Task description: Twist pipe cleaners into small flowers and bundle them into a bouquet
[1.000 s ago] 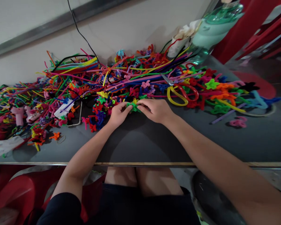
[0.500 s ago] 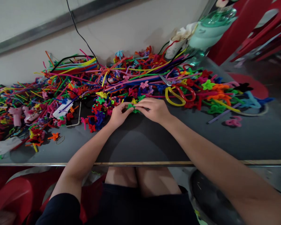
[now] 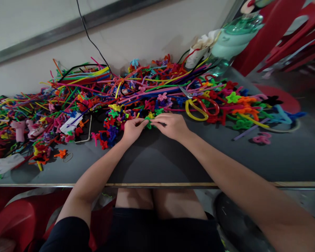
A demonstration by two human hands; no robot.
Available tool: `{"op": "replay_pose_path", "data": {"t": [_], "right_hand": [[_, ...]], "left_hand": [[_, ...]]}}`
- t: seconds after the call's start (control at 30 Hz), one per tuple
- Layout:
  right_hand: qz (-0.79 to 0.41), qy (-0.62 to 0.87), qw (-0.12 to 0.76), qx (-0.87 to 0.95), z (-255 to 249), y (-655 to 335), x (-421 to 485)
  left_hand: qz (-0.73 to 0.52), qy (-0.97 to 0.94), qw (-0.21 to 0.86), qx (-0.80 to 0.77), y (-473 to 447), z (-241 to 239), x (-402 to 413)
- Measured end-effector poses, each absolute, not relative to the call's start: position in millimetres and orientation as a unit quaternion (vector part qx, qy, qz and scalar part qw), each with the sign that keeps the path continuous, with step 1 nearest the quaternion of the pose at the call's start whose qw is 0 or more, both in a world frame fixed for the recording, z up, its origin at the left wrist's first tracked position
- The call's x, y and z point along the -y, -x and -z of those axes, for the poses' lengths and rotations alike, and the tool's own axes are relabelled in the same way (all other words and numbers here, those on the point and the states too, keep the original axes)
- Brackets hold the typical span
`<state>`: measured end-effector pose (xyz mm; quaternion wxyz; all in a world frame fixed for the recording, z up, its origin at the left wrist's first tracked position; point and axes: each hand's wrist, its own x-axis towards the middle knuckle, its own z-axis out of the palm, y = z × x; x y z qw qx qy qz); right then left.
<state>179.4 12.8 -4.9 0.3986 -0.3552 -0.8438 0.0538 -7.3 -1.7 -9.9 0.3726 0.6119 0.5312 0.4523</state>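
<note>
My left hand (image 3: 131,130) and my right hand (image 3: 171,126) meet over the dark table (image 3: 157,161), fingertips pinched together on a small green pipe-cleaner piece (image 3: 148,122). Both hands rest on the tabletop at the near edge of a big heap of coloured pipe cleaners (image 3: 120,91). Little twisted flower shapes lie just left of my left hand, among them a red and purple cluster (image 3: 108,133).
Scissors with yellow and red handles (image 3: 201,105) lie right of my hands. A green bottle (image 3: 232,36) and a white paper cup (image 3: 199,49) stand at the back right. A pink piece (image 3: 261,138) lies alone on the right. Red plastic chairs (image 3: 291,31) stand beyond.
Both hands have stayed in place on the green piece, fingers shifting slightly and drawing closer together; the view drifted a little.
</note>
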Motion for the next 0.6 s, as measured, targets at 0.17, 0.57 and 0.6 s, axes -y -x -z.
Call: {"op": "replay_pose_path", "data": {"t": [0.17,0.57,0.6], "right_hand": [[-0.082,0.364,0.399,0.838,4.4,-179.7,-13.1],[-0.056,0.375,0.374,0.846,-1.1,-179.5,-9.4],[-0.052,0.376,0.371,0.848,-1.6,-179.4,-8.9]], "left_hand": [[-0.452,-0.627,0.363,-0.521,7.4,9.3,1.6],[-0.455,-0.637,0.327,-0.530,4.9,7.2,4.9],[-0.454,-0.638,0.324,-0.531,4.9,6.9,5.4]]}}
